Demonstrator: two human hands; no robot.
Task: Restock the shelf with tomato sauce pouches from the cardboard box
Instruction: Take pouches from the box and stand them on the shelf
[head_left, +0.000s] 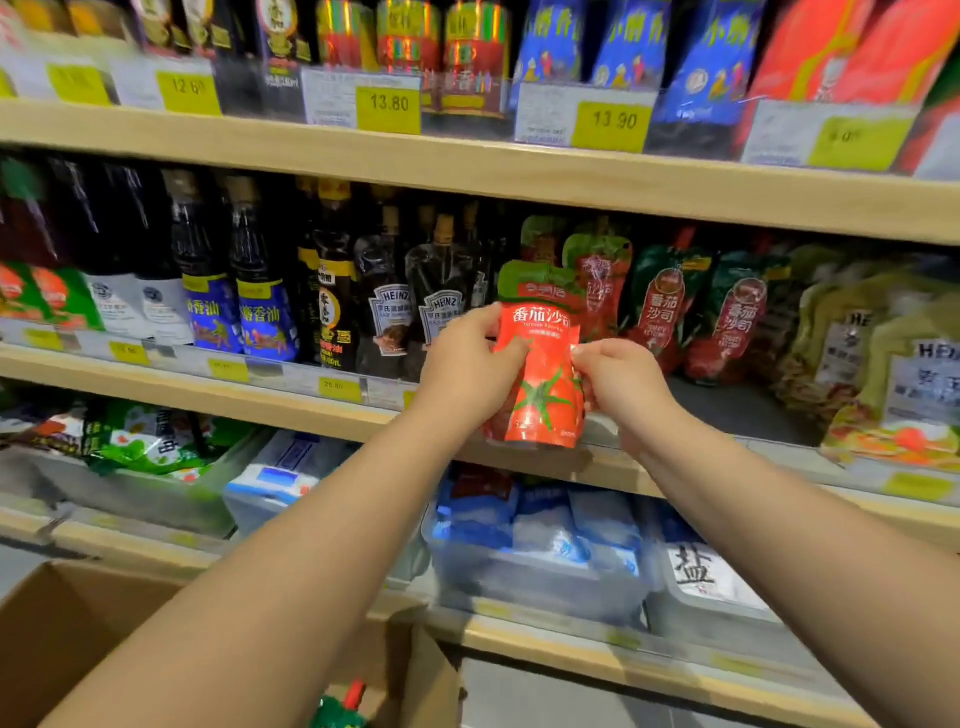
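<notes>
Fingers of left hand (467, 374) and right hand (623, 387) grip one upright tomato sauce pouch (540, 374) at the shelf (311, 410) edge

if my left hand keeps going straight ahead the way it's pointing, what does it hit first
Probably the Heinz bottles standing just beyond the left hand, beside the pouch both hands hold; the pouch row is further right. Depth is hard to judge from this view.

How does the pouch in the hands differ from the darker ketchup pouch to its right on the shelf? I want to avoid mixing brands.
The held pouch is bright red with a big tomato; the shelf pouch is dark green with a red oval label. The held one is gripped by the left hand and right hand; the shelf one stands untouched. Both carry similar white Chinese lettering.
</notes>
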